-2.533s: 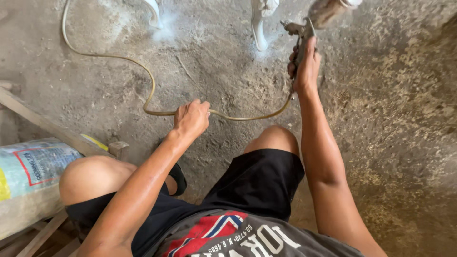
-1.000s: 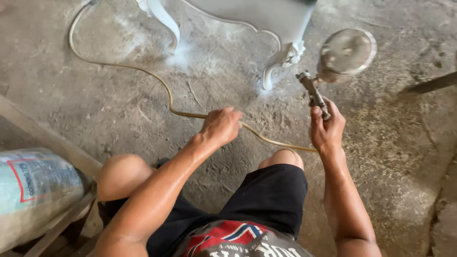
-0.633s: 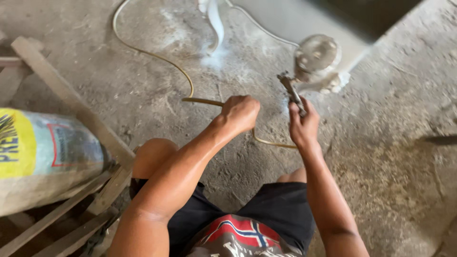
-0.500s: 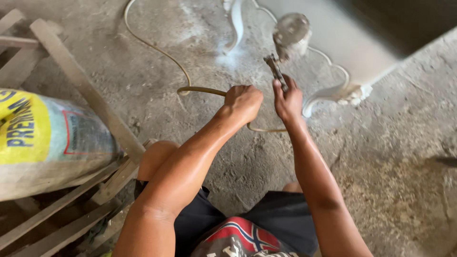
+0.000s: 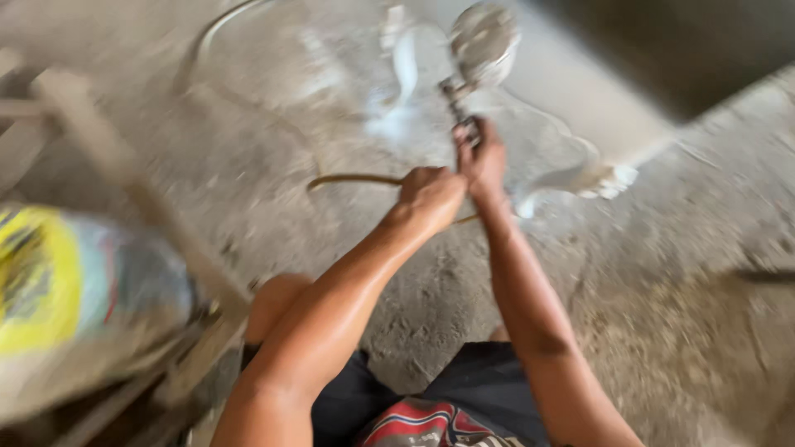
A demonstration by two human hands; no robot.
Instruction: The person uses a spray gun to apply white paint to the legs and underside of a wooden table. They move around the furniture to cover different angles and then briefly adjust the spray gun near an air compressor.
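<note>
The right hand [image 5: 483, 161] grips the handle of a spray gun [image 5: 474, 62], its round cup raised over the concrete floor [image 5: 662, 273]. The left hand [image 5: 431, 194], clenched, holds the air hose [image 5: 352, 179] just beside it. A blurred sack [image 5: 74, 306] lies at the left edge.

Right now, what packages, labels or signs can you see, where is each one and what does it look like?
Sack: far left, lying on a wooden frame; bulging, pale with a yellow panel and blurred red and blue print.
Shirt print: bottom centre, on the person's chest; red, white and dark.
</note>
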